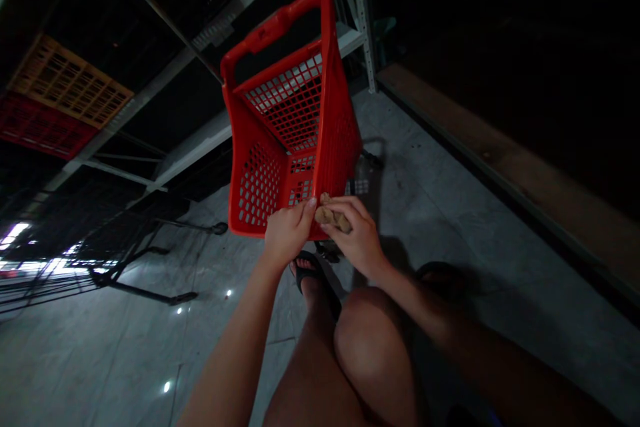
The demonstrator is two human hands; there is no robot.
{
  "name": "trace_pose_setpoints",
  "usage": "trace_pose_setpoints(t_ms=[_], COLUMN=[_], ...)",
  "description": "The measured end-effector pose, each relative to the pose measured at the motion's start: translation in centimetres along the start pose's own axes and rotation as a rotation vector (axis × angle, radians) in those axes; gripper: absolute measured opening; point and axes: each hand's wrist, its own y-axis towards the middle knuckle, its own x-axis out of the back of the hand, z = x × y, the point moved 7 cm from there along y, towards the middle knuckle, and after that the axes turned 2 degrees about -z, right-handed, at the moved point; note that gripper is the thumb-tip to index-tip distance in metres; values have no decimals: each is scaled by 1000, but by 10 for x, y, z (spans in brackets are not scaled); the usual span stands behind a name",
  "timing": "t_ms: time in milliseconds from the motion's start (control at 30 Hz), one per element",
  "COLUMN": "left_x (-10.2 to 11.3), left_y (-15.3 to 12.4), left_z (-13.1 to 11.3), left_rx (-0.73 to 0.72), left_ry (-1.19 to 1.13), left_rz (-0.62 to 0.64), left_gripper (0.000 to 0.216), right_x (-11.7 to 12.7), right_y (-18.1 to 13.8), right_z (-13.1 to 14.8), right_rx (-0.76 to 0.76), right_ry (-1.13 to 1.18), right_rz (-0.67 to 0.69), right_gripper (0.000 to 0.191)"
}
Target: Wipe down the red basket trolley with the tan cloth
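A red plastic shopping cart (341, 147) with lattice walls stands in front of my knees. My left hand (289, 232) is closed over its near rim, the thumb pressed along the edge. In my right hand (361, 239) is a crumpled brown cloth (336, 219), pinched between thumb and fingers. The cloth is at the cart's near right corner, just beside my left thumb. From this angle I cannot tell how firmly it touches the plastic. The basket's inside shows its holed panels.
Metal shelving (200, 147) runs behind and left of the cart, with a yellow crate (75, 83) and a red crate (45, 125) on it. A wire cart (135, 280) stands at the left. A low ledge (525, 167) borders the tiled floor (440, 180) at the right.
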Motion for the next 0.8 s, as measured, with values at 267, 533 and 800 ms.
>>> trace_pose_setpoints(t_ms=[267,533,800], left_x=[3,1,2], left_y=[-17,-5,-1], left_z=[-3,-12,-18], left_rx=[-116,-74,-65], left_ry=[11,42,62], left_rz=[49,43,21], left_gripper=[66,64,62], right_x=[2,5,11], right_y=[173,102,-8], right_z=[-63,-89,-76], right_rx=[23,-12,-182], right_ry=[12,-13,-3], right_rz=[-294,-314,-163], right_gripper=[24,20,14])
